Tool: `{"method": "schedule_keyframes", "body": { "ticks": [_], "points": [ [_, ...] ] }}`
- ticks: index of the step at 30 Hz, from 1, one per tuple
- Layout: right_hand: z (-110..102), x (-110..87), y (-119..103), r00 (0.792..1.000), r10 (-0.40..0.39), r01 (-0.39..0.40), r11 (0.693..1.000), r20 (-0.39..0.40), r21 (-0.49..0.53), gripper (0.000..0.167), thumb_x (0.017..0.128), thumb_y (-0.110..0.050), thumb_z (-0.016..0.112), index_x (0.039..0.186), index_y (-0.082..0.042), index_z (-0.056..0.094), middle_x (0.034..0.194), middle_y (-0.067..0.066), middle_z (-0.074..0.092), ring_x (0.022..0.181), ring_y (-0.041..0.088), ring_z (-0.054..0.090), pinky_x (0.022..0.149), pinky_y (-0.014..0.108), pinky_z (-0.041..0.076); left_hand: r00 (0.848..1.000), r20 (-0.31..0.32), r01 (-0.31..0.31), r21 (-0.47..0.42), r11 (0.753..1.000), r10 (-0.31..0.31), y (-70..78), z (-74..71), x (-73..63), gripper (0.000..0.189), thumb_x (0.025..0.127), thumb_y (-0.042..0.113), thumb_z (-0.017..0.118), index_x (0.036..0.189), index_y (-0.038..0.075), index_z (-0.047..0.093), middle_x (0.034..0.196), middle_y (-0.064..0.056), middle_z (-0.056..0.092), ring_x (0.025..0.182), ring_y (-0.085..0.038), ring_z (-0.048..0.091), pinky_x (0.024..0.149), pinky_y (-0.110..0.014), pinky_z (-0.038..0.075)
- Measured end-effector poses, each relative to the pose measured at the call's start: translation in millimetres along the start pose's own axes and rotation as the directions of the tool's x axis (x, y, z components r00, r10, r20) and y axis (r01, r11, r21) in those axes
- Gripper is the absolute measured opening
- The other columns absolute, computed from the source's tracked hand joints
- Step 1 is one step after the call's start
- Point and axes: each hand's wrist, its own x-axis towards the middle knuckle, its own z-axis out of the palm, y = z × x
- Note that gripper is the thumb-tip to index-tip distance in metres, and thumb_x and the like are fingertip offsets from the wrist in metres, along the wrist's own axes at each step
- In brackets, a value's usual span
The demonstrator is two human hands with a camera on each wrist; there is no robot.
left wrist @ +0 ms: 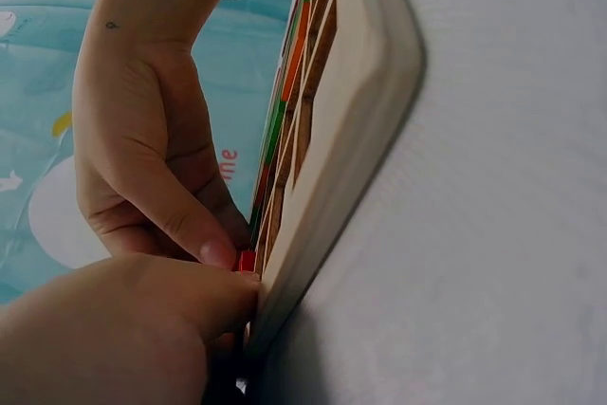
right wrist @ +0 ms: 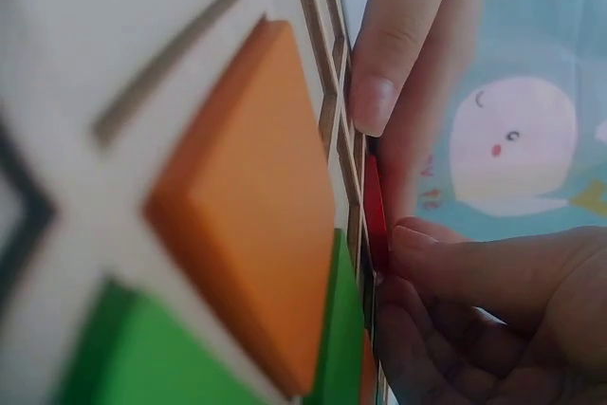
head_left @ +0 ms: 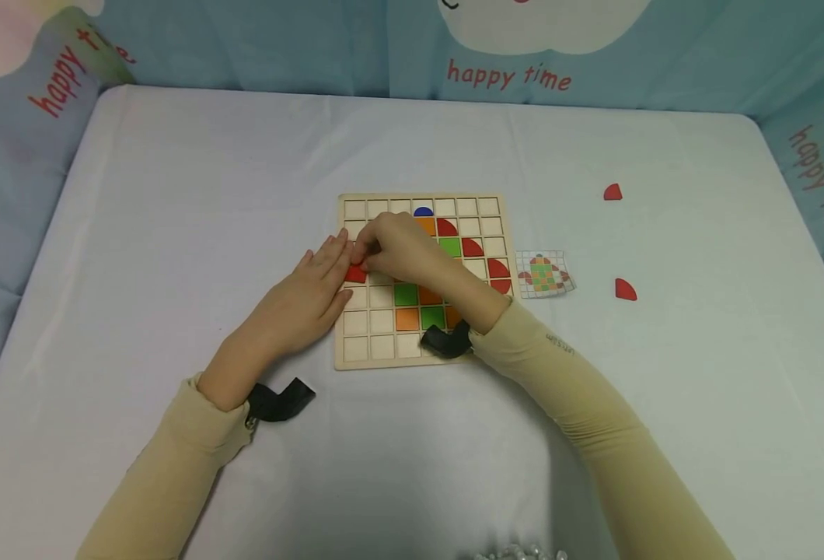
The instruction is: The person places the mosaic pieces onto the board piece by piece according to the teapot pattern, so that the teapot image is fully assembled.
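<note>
A wooden grid board [head_left: 356, 364] lies on the table with coloured tiles in several of its cells. At its left edge a red tile [head_left: 355, 274] sits low at the first column, partly hidden by fingers. My right hand [head_left: 403, 247] reaches across the board and pinches this red tile [right wrist: 377, 211] between thumb and curled fingers. My left hand [head_left: 300, 307] lies along the board's left edge, fingers fairly straight, with the fingertips and thumb at the rim beside the red tile. In the right wrist view, an orange tile [right wrist: 256, 196] stands close in front.
Right of the board lies a small printed pattern card [head_left: 543, 274]. Farther right are two loose red quarter-circle tiles, one upper [head_left: 613, 192] and one lower [head_left: 625, 289]. A blue half-round tile [head_left: 423, 211] is in the top row. Clear beads [head_left: 520, 553] show at the near edge.
</note>
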Motion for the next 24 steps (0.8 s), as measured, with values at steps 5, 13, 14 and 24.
{"method": "schedule_keyframes", "body": {
  "ticks": [5,13,14,24],
  "points": [
    [-0.1,-1.7,0.6,1.0,-0.021,0.021,0.999,0.015,-0.033,0.006,0.085,-0.005,0.07,0.088,-0.008,0.074,0.088,0.001,0.07,0.083,0.013,0.059,0.078,0.024,0.045,1.0,0.006,-0.002,0.003,1.0,0.001,-2.0,0.5,0.2,0.06,0.102,0.023,0.037,0.147,-0.007,0.013,0.156,-0.019,0.002,0.143,-0.031,0.005,0.113,-0.05,0.011],
    [2.3,-1.0,-1.4,0.997,-0.073,0.075,0.996,0.028,-0.057,0.009,0.083,-0.002,0.07,0.09,-0.006,0.073,0.092,0.002,0.067,0.084,0.013,0.058,0.078,0.022,0.046,1.0,0.027,-0.003,-0.004,1.0,0.003,-3.8,-1.4,-2.6,0.061,0.103,0.024,0.037,0.148,-0.007,0.01,0.156,-0.017,-0.001,0.143,-0.029,0.001,0.113,-0.05,0.01],
    [2.4,-0.8,-1.2,0.997,-0.073,0.075,0.995,0.028,-0.06,0.009,0.083,-0.001,0.07,0.09,-0.005,0.073,0.092,0.003,0.067,0.084,0.014,0.058,0.078,0.022,0.046,1.0,0.028,-0.003,-0.006,1.0,0.003,-3.7,-1.5,-2.6,0.061,0.103,0.024,0.037,0.148,-0.007,0.01,0.156,-0.017,-0.002,0.143,-0.029,0.001,0.113,-0.05,0.01],
    [-0.4,0.1,-0.3,0.992,-0.093,0.1,0.99,0.083,-0.096,0.015,0.083,-0.004,0.07,0.097,-0.005,0.074,0.097,0.004,0.065,0.087,0.015,0.058,0.079,0.022,0.045,1.0,0.028,-0.002,-0.008,1.0,0.003,-4.0,-1.0,-1.9,0.061,0.103,0.025,0.036,0.148,-0.006,0.009,0.156,-0.017,-0.002,0.143,-0.028,0.0,0.113,-0.05,0.009]
  ]
}}
